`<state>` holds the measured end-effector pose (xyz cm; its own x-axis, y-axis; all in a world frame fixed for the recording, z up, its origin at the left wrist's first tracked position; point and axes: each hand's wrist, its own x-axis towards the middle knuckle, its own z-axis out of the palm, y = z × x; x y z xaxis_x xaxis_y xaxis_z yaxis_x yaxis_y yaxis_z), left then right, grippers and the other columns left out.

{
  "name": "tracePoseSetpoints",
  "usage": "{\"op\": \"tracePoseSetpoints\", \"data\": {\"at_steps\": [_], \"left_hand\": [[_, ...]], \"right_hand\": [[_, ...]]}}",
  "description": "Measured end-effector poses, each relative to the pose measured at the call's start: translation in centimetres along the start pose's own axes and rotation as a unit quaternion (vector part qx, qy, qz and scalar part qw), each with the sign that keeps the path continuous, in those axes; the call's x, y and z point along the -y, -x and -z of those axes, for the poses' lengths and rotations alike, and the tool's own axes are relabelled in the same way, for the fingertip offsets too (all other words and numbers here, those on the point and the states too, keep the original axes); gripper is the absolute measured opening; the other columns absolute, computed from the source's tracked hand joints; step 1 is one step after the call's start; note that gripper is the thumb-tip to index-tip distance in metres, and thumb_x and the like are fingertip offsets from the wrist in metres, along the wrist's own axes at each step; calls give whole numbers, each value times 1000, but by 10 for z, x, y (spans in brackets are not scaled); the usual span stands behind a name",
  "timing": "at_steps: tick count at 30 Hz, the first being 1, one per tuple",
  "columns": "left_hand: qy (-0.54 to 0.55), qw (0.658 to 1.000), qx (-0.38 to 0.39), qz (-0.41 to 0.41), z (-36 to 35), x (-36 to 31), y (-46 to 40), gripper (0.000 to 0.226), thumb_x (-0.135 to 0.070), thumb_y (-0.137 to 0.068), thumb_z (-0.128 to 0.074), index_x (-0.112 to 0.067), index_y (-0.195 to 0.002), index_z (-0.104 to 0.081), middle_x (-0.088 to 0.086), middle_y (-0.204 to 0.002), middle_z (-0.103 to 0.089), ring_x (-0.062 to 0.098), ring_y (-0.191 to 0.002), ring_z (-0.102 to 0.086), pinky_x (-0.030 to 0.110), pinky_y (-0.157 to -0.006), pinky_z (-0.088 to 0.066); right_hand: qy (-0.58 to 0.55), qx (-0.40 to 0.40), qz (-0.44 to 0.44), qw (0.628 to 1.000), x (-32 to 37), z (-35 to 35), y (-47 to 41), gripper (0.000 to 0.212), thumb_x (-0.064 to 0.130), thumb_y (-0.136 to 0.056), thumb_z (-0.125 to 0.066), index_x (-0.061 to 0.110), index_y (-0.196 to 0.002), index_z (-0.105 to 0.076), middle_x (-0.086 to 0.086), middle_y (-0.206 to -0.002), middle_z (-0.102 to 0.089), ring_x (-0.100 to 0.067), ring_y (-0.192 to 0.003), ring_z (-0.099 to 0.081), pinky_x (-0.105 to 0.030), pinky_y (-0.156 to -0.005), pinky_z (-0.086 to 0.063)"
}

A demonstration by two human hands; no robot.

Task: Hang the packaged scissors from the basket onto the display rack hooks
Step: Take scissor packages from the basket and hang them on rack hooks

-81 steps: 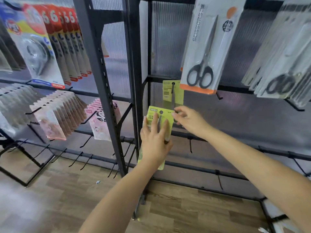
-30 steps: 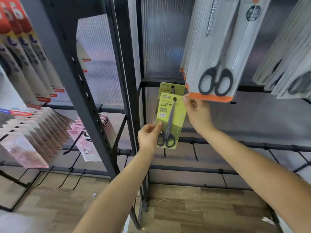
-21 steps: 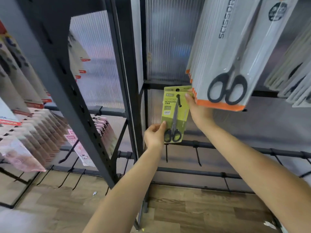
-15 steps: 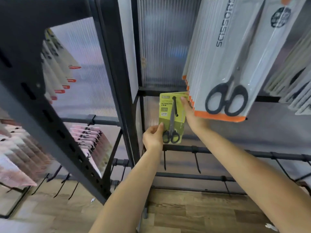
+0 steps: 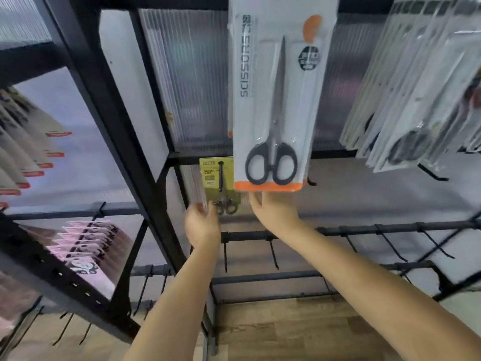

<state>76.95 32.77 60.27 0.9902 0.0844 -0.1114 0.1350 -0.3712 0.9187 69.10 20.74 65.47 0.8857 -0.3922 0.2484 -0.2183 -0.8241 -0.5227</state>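
Observation:
A green packaged pair of scissors point(image 5: 214, 175) hangs on a black rack hook point(image 5: 221, 175) at the left end of the middle rail, and its right edge is hidden behind a large white scissors pack point(image 5: 273, 100). My left hand point(image 5: 201, 226) is blurred, just below and left of the green pack, fingers loose and gripping nothing. My right hand point(image 5: 273, 211) is under the white pack's orange bottom strip, right of the green pack, with its fingertips hidden behind that strip. The basket is not in view.
Black upright posts point(image 5: 122, 162) stand left of the hook. Several bare hooks point(image 5: 273, 254) stick out from the lower rail. More scissors packs point(image 5: 416, 100) hang at the upper right, and pink packs point(image 5: 86, 246) hang on the left rack. Wooden floor lies below.
The green pack now hangs on the hook by itself. My left hand has let go of its lower corner and my right hand has dropped from its top edge. The view has tilted upward.

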Motion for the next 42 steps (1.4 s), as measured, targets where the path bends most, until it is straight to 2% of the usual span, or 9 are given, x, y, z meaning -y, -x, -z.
{"op": "tracePoseSetpoints", "data": {"at_steps": [2, 6, 9, 12, 18, 22, 25, 30, 42], "left_hand": [[-117, 985, -10, -123, -1, 0, 16, 30, -28, -95, -51, -5, -114, -57, 10, -112, -56, 27, -101, -54, 35, -80, -43], [-292, 894, 52, -336, -9, 3, 58, 17, -15, -85, -60, 2, -90, -62, 20, -91, -61, 40, -85, -58, 44, -69, -47], [-371, 815, 120, -429, -13, -3, 101, 33, -24, -93, -53, -3, -118, -57, 18, -121, -57, 37, -114, -51, 44, -91, -42], [-383, 778, 170, -469, -23, -10, 141, 48, -33, -99, -38, -10, -141, -37, 10, -151, -32, 26, -140, -25, 37, -113, -20], [-374, 711, 240, -545, -63, -18, 226, 56, -34, -101, -31, -10, -150, -19, 10, -158, -14, 23, -146, -11, 36, -119, -4], [-353, 668, 296, -585, -98, -19, 285, 58, -35, -101, -30, -9, -150, -16, 10, -158, -13, 23, -146, -11, 35, -119, -3], [-335, 624, 345, -616, -124, -18, 331, 57, -34, -100, -33, -9, -149, -18, 10, -158, -15, 23, -145, -11, 36, -119, -3], [-295, 541, 409, -673, -160, -6, 414, 56, -29, -99, -34, -8, -149, -18, 11, -157, -15, 23, -145, -12, 34, -117, -3], [-306, 332, 537, -712, -246, 60, 591, 57, -29, -100, -35, -9, -150, -17, 9, -157, -15, 23, -144, -14, 37, -117, -11]], "right_hand": [[76, -44, 33, 996, -17, 4, 15, 32, 27, -97, -46, 4, -119, -53, -14, -113, -60, -28, -104, -57, -35, -86, -48], [156, -33, 38, 986, -44, 23, 52, 56, 29, -96, -46, 6, -144, -30, -15, -142, -42, -29, -125, -45, -38, -101, -40], [192, -21, 17, 981, -61, 40, 85, 56, 29, -99, -39, 5, -148, -23, -14, -153, -27, -27, -139, -29, -37, -114, -22], [212, -14, -20, 977, -76, 60, 125, 57, 30, -101, -35, 6, -150, -17, -12, -157, -17, -24, -143, -19, -36, -118, -13], [256, -32, -110, 960, -112, 107, 209, 58, 31, -101, -34, 6, -150, -15, -12, -157, -15, -24, -144, -17, -36, -117, -9], [262, -70, -182, 945, -149, 137, 270, 54, 24, -95, -49, -4, -140, -38, -22, -144, -40, -34, -132, -41, -46, -111, -32], [244, -78, -274, 927, -177, 158, 321, 52, 28, -90, -40, -6, -127, -52, -23, -127, -56, -37, -114, -57, -47, -94, -47], [272, -87, -389, 876, -217, 176, 414, 57, 30, -101, -31, 5, -149, -13, -12, -157, -15, -24, -144, -15, -37, -117, -10], [223, -102, -621, 745, -291, 185, 601, 57, 33, -101, -34, 4, -148, -19, -14, -155, -20, -26, -143, -21, -37, -115, -16]]}}
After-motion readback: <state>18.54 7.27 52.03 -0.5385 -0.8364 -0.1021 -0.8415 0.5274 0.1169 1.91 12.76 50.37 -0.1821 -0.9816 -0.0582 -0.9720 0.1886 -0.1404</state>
